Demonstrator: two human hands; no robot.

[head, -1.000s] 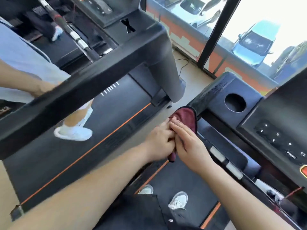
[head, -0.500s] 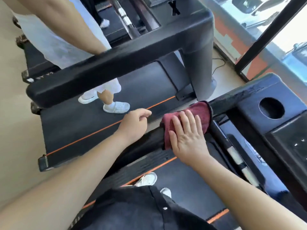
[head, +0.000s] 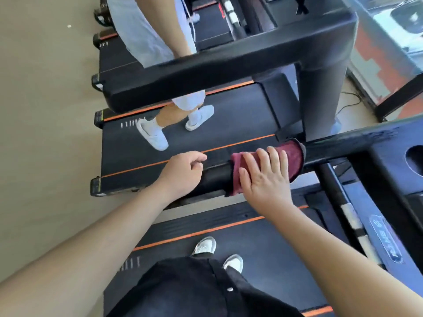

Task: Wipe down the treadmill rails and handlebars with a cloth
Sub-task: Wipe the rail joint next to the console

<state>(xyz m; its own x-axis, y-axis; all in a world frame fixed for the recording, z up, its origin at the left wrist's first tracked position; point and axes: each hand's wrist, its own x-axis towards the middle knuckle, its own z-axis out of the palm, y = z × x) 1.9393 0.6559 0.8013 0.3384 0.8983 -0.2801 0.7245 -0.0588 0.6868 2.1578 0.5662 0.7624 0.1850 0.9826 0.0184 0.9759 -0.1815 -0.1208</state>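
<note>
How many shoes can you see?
4: two white shoes on the neighbouring treadmill's belt, two on the near belt below the hands, partly hidden.

An X-shaped mark [head: 301, 5] shows on the neighbouring treadmill's console; the blue label's [head: 386, 241] lettering is too blurred to read.

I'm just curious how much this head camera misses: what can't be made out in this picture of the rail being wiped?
Head view:
- Underside of the handrail: hidden by the rail itself.
- Part of the red cloth: covered by the right hand, which lies flat on it.
- Left hand palm and fingertips: curled over the rail's far side.
- Neighbouring walker's upper body: cut off by the top edge.
- Console: cut off at the right edge.
</note>
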